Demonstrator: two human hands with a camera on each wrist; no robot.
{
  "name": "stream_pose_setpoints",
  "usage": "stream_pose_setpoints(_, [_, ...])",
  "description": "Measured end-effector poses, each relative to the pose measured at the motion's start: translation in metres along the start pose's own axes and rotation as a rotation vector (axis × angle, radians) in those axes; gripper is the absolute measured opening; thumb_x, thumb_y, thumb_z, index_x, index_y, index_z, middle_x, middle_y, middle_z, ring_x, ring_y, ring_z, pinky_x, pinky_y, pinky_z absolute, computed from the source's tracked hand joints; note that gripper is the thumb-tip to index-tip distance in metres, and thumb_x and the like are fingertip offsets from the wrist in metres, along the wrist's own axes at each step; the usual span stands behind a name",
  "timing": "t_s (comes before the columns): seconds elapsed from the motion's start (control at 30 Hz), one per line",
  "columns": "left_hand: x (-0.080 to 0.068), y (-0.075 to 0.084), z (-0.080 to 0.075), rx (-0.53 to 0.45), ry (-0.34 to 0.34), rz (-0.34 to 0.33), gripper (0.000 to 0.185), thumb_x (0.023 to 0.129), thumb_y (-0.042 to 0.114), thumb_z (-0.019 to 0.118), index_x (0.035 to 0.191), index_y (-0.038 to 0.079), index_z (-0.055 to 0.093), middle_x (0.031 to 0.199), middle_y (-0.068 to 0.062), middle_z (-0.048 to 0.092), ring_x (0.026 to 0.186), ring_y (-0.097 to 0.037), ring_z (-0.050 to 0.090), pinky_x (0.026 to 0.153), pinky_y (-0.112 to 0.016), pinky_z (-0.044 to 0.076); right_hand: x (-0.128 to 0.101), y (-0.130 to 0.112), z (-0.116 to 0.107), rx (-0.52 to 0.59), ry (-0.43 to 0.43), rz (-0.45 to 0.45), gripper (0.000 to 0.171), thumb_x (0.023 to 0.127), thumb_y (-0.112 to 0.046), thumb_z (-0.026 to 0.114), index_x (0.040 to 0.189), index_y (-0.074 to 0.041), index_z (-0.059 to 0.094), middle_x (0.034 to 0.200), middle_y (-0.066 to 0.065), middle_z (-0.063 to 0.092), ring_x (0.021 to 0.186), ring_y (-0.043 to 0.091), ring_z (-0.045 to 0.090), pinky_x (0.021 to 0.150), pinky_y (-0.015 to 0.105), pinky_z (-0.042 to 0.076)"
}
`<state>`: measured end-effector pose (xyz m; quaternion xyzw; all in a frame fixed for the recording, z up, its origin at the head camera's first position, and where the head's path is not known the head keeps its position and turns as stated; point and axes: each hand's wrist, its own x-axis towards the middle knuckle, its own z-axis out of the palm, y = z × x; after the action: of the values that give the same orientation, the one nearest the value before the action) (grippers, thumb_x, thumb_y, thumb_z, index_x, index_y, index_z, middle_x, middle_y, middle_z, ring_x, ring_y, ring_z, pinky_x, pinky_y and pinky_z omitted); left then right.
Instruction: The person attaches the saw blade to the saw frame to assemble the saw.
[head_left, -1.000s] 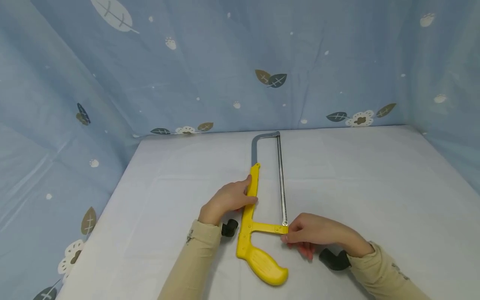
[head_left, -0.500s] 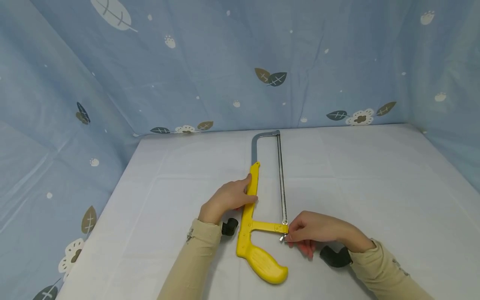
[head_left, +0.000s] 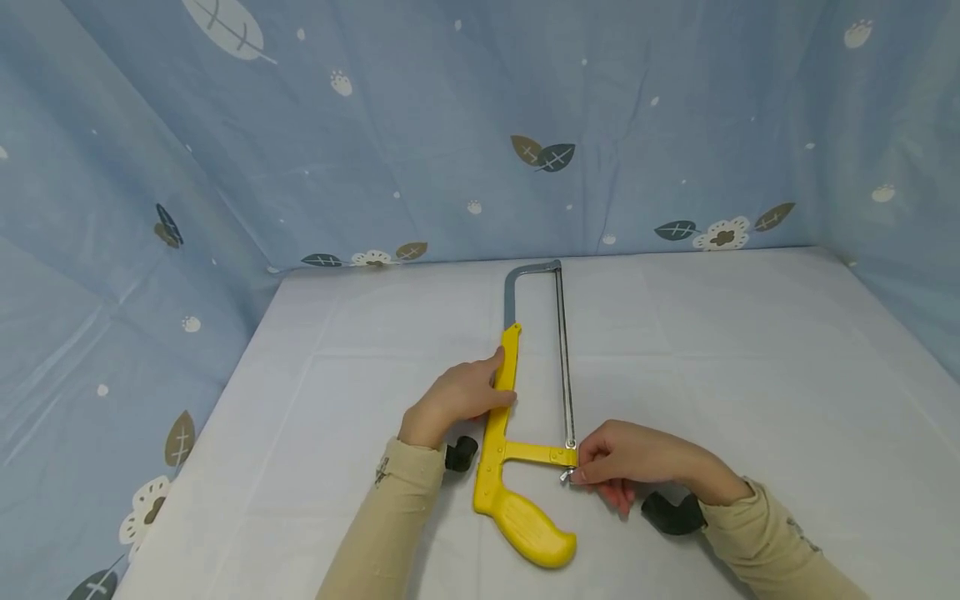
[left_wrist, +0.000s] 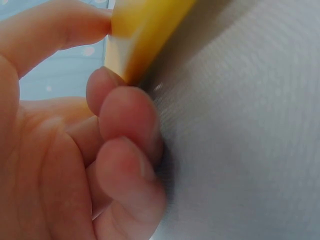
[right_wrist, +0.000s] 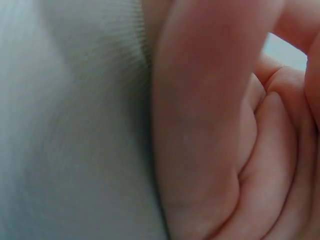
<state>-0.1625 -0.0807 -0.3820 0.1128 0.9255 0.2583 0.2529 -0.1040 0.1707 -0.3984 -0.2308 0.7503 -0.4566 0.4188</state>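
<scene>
Hacksaw (head_left: 492, 442) flat on white cloth (head_left: 712, 333), approx. mid-table, handle (head_left: 536, 533) near, blade (head_left: 566, 367) on R side. L hand (head_left: 453, 396) gripping yellow spine (head_left: 510, 367). R hand (head_left: 645, 454) pinching wing nut (head_left: 566, 477), near end of blade. Risks: nut backed off too far, blade prob. slackens/pops loose; light L grip, saw may swivel; R fingers slip, poss. nick.

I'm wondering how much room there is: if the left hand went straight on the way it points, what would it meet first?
The hacksaw's yellow frame, which the left hand is gripping. Past it, across the gap, probably the blade, though depth is hard to judge.
</scene>
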Motion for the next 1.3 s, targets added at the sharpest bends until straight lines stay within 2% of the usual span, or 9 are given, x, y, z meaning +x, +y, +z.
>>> stream_pose_setpoints(0.5, [0.0002, -0.0005, 0.0010, -0.001, 0.006, -0.015, 0.076, 0.082, 0.040, 0.057, 0.144, 0.021, 0.017, 0.072, -0.003, 0.049, 0.051, -0.014, 0.049, 0.053, -0.027, 0.041, -0.0012, -0.0008, 0.0002, -0.017, -0.004, -0.002, 0.036, 0.084, -0.032, 0.060, 0.064, -0.003, 0.057, 0.048, 0.004, 0.053, 0.040, 0.020, 0.055, 0.037, 0.025, 0.040])
stream_pose_setpoints(1.0, [-0.0016, -0.0012, 0.0000, 0.004, 0.009, -0.014, 0.076, 0.082, 0.040, 0.057, 0.144, 0.021, 0.017, 0.071, -0.003, 0.049, 0.050, -0.014, 0.047, 0.052, -0.027, 0.040, 0.0011, -0.0083, 0.0049, -0.029, 0.044, 0.065, 0.035, 0.084, -0.038, 0.059, 0.069, -0.007, 0.063, 0.048, 0.005, 0.054, 0.039, 0.018, 0.053, 0.038, 0.025, 0.040])
stream_pose_setpoints(1.13, [-0.0020, -0.0009, -0.0006, 0.007, 0.011, -0.014, 0.076, 0.082, 0.040, 0.057, 0.144, 0.021, 0.018, 0.072, -0.004, 0.049, 0.050, -0.014, 0.048, 0.053, -0.027, 0.040, 0.0012, -0.0063, 0.0036, 0.001, 0.015, 0.046, 0.034, 0.084, -0.036, 0.059, 0.070, -0.006, 0.064, 0.049, 0.005, 0.055, 0.041, 0.019, 0.054, 0.039, 0.025, 0.041])
stream_pose_setpoints(1.3, [-0.0007, -0.0009, 0.0005, 0.012, 0.011, -0.011, 0.076, 0.082, 0.041, 0.057, 0.144, 0.021, 0.018, 0.070, -0.004, 0.048, 0.048, -0.014, 0.047, 0.051, -0.027, 0.039, 0.0000, -0.0011, 0.0000, 0.028, -0.037, -0.020, 0.025, 0.086, -0.027, 0.058, 0.076, -0.006, 0.067, 0.052, 0.006, 0.055, 0.042, 0.019, 0.055, 0.040, 0.025, 0.042])
